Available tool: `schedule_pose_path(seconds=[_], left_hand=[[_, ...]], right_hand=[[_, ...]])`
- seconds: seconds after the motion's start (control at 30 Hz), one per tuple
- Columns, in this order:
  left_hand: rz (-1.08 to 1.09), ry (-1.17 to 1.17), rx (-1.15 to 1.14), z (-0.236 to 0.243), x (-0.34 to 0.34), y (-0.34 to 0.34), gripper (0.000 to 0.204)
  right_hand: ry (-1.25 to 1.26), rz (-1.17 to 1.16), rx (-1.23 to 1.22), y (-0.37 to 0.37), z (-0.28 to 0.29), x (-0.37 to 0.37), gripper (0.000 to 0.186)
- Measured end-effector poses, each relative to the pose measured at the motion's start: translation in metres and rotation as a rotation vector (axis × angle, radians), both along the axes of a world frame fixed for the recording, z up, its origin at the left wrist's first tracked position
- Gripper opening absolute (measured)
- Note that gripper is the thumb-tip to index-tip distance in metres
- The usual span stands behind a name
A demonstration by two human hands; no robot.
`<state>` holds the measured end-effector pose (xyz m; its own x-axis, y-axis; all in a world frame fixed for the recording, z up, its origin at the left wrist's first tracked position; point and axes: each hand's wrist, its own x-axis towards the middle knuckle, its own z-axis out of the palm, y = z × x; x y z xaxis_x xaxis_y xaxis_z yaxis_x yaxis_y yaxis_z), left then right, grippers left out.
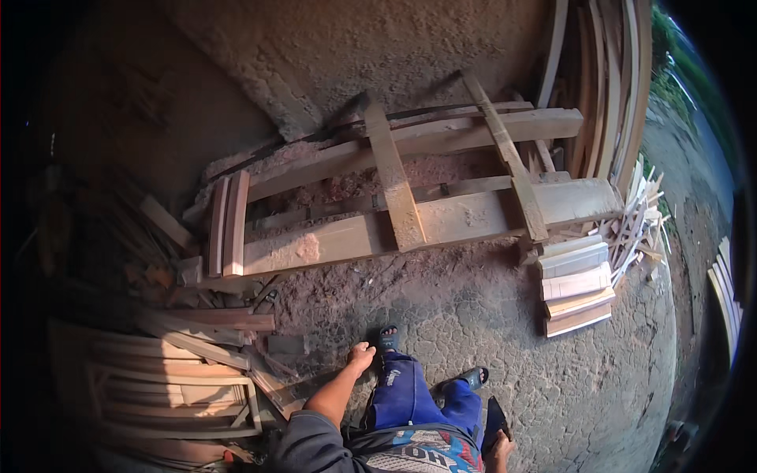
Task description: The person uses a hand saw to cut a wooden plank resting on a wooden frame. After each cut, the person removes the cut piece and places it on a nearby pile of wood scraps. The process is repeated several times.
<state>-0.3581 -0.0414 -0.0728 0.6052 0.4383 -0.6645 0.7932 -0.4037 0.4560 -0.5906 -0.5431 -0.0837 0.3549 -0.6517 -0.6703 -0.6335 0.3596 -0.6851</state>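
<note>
My left hand (pixel 360 356) hangs beside my leg, fingers curled; whatever it may hold is hidden. My right hand (pixel 500 446), low by my right hip, grips a dark flat object (pixel 495 418). Ahead of my feet lies a low wooden bench of long beams (pixel 497 205), dusted with pinkish shavings. Two loose boards (pixel 389 169) (pixel 509 158) lie across the beams, and short moulded pieces (pixel 233 223) sit upright across its left end.
Stacked short boards (pixel 577 303) stand right of the bench, with offcuts (pixel 640 221) and tall planks (pixel 619 79) behind them. Timber and frames (pixel 173 370) crowd the lower left. Cracked concrete (pixel 587 378) lies at my right; white strips (pixel 725 292) lean at the far right.
</note>
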Motion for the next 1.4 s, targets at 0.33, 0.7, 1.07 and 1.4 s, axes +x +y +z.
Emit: schedule_pose_path(seconds=[0.33, 0.7, 1.07, 1.4], left_hand=[[0.339, -0.555, 0.539, 0.067, 0.024, 0.293, 0.054], [0.181, -0.106, 0.765, 0.06, 0.162, 0.6, 0.127], [0.297, -0.536, 0.454, 0.013, 0.157, 0.688, 0.116], [0.373, -0.126, 0.039, 0.035, 0.168, 0.659, 0.082]], right_hand=[[0.159, 0.548, 0.066, 0.058, -0.002, 0.112, 0.046], [0.077, 0.592, 0.137, 0.244, 0.038, 0.194, 0.035], [0.147, 1.001, -0.477, 0.352, 0.141, 0.24, 0.044], [0.191, 1.009, -0.545, 0.36, 0.157, 0.231, 0.04]])
